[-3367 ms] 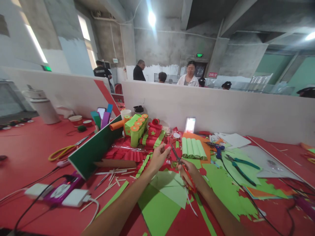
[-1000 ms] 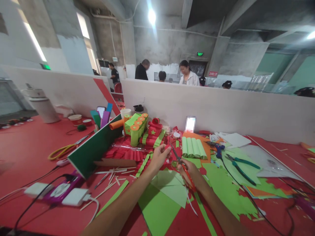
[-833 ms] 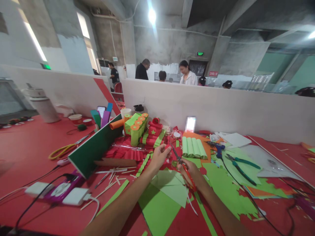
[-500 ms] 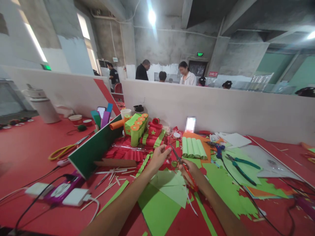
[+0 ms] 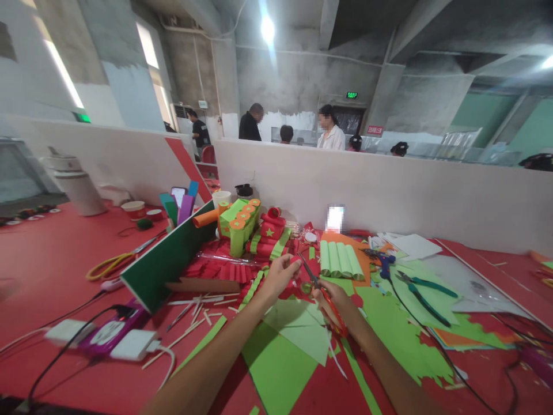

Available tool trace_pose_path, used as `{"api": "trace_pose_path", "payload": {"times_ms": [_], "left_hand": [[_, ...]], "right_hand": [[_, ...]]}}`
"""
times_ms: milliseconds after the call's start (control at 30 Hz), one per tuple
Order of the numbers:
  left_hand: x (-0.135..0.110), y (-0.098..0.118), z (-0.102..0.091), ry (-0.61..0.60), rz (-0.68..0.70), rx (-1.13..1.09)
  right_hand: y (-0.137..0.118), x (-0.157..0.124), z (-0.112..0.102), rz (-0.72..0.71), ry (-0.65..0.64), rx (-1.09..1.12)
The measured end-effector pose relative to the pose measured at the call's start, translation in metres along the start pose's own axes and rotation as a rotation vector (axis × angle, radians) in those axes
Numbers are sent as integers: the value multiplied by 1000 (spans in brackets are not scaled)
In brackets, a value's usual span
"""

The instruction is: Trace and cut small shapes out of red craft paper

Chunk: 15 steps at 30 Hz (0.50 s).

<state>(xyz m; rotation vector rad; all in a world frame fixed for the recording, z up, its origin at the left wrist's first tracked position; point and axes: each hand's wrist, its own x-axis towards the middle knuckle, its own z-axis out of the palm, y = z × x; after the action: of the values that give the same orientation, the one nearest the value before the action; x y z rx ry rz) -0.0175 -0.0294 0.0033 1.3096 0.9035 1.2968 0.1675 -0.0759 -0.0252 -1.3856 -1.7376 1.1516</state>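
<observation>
My right hand (image 5: 330, 302) is closed round the orange-red handles of a pair of scissors (image 5: 311, 273). The blades point up and to the left, their tips near the fingers of my left hand (image 5: 281, 276). That hand is closed in a pinch; whatever lies between its fingertips is too small to make out. Under both hands are pale green sheets (image 5: 302, 328) and a brighter green sheet (image 5: 280, 369). Just beyond them stand a green and orange paper model (image 5: 237, 225) and red rolls with a star (image 5: 270, 233). Pale green paper tubes (image 5: 341, 259) lie side by side to the right.
A dark green board (image 5: 159, 271) stands on edge at the left, with a power strip (image 5: 110, 334) in front. Teal-handled pliers (image 5: 425, 294) and a blue glue gun (image 5: 384, 262) lie right. A white partition (image 5: 389, 190) runs behind; people are beyond it.
My hands and the scissors stay almost in place. Behind the partition, the person in white has turned their head slightly.
</observation>
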Motion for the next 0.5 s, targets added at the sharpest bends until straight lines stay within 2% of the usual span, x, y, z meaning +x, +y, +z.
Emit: {"api": "trace_pose_path", "payload": {"times_ms": [167,367,500], "left_hand": [[0,0,-1,-11,8,20],[0,1,-1,-50,-5,41],[2,-3,-2,-76,0,58]], "right_hand": [[-4,0,-4,-75,22,-17],[3,1,-3,-47,21,-14],[4,0,-2,-77,32,-40]]}}
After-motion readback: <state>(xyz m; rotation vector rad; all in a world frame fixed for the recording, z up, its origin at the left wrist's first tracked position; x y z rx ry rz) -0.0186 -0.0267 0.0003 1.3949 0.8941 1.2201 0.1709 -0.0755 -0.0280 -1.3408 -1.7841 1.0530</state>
